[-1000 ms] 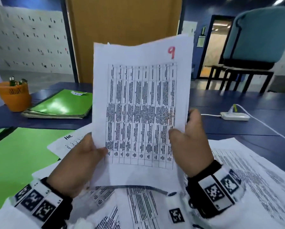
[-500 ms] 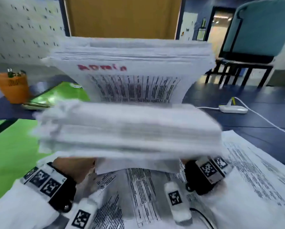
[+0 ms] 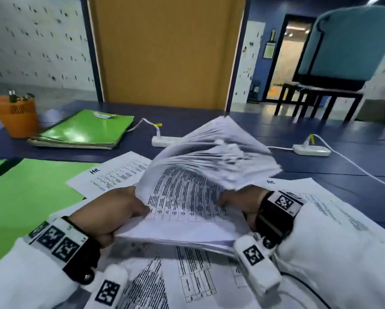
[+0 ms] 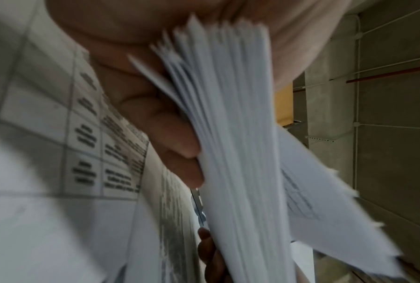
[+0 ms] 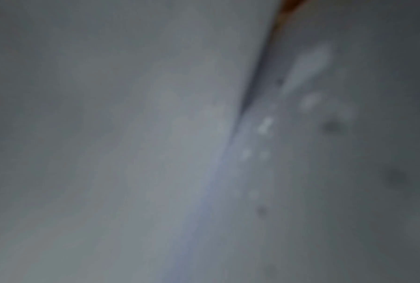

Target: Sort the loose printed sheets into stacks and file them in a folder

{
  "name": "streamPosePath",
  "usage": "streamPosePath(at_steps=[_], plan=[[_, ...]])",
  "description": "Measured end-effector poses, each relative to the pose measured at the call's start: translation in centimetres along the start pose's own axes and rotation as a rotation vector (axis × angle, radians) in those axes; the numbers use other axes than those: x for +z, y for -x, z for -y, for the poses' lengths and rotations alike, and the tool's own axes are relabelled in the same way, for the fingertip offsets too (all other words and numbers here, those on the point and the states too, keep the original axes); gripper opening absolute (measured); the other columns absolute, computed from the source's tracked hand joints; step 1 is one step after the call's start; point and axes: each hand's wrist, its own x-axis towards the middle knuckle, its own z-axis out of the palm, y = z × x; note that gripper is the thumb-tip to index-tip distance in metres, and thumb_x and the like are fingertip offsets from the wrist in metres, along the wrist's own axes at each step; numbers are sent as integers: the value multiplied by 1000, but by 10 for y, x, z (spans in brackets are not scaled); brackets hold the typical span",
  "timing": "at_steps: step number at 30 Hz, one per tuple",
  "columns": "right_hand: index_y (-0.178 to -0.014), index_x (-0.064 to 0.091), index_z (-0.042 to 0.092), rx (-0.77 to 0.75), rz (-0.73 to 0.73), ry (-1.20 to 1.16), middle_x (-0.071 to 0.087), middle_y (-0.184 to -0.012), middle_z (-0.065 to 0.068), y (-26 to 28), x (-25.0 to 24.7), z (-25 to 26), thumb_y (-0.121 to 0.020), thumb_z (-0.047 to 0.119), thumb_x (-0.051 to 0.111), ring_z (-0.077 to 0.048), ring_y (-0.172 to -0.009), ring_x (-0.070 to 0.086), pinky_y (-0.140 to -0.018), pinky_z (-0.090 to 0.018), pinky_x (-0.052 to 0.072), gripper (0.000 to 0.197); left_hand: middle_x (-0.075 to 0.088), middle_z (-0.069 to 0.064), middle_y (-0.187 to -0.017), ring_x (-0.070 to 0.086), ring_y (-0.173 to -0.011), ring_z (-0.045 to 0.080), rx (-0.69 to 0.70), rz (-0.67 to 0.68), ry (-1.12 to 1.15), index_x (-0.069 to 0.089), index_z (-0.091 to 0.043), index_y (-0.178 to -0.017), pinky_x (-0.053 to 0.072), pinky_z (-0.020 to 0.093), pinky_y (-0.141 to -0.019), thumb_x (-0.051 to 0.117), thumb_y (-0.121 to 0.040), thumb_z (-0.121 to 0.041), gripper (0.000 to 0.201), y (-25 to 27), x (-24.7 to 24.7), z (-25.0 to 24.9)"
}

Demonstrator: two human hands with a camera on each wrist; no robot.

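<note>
Head view has us holding a thick sheaf of white printed sheets [image 3: 187, 204] above the dark blue table [image 3: 320, 166], our left hand [image 3: 111, 214] curled round its left edge and our right hand [image 3: 242, 201] gripping its right edge while the upper pages fan up and bend away from us. Left wrist view shows our fingers [image 4: 170, 134] clamped under the sheaf's edge; right wrist view is only grey blur. More loose printed pages [image 3: 187, 275] lie beneath, beside an open green folder [image 3: 20, 197], with closed green folders [image 3: 84, 130] and an orange plastic basket [image 3: 17, 114] farther back.
</note>
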Motion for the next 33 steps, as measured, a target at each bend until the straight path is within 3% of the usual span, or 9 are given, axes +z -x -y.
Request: streamPosePath(at_steps=[3,6,8,11,15,17,21,26,33], plan=[[-105,64,17,96,-48,153,57,-92,-10,-7,-2,3,-84,16,65,-27,-81,57,-66,-30,51,21,75,28,-101,75,-85,43,-9,-57,36,67,2,-109,57,41,-79,66,-71,2,38,-5,-1,2],[-123,66,17,-38,-186,307,68,-115,-5,-2,-6,10,-94,8,56,-26,-108,62,-89,-26,50,32,76,24,-108,72,-101,42,14,-114,24,69,-1,-111,50,60,-103,69,-71,-4,39,-7,-1,4],[-119,65,10,-54,-117,-10,68,-119,-16,3,-2,10,-87,9,64,-26,-101,65,-98,-39,52,32,76,21,-113,69,-113,43,17,-134,64,68,1,-117,44,61,-111,68,-73,-1,44,-8,-1,4],[-108,61,5,-21,-117,-110,68,-104,-20,11,-22,19,-88,12,68,-32,-85,68,-76,-41,58,22,71,28,-119,66,-115,46,29,-184,134,63,9,-123,44,56,-111,50,-89,16,37,-6,0,0],[-90,57,10,64,-306,306,56,-90,-9,24,-101,10,-92,30,67,-24,-73,59,-61,-32,42,22,72,22,-114,69,-100,37,119,-334,75,66,-3,-111,51,54,-102,54,-94,9,24,-11,-12,-5],[-92,58,10,294,-275,561,54,-90,-9,36,-139,-7,-88,40,70,-21,-69,53,-59,-27,41,33,73,20,-116,69,-106,36,138,-399,118,64,-4,-118,49,61,-104,58,-94,5,26,-17,-19,-4],[-64,39,22,531,-218,1115,37,-66,6,59,-165,-36,-89,66,52,-2,-56,37,-49,-12,27,52,73,21,-119,69,-112,40,164,-433,223,64,-2,-125,48,60,-106,64,-87,1,38,-19,-18,-4],[-65,50,17,511,-256,1210,49,-68,5,58,-174,-63,-81,80,46,-13,-75,55,-75,-23,41,65,70,22,-124,67,-114,39,170,-442,266,60,2,-131,46,57,-109,52,-95,9,37,-20,-19,-4],[-76,56,16,411,-286,1121,59,-78,3,47,-176,-76,-81,61,68,-19,-85,59,-75,-24,45,47,69,17,-124,67,-115,33,179,-581,232,61,-1,-126,47,56,-108,66,-90,-4,37,-21,-30,-8]])
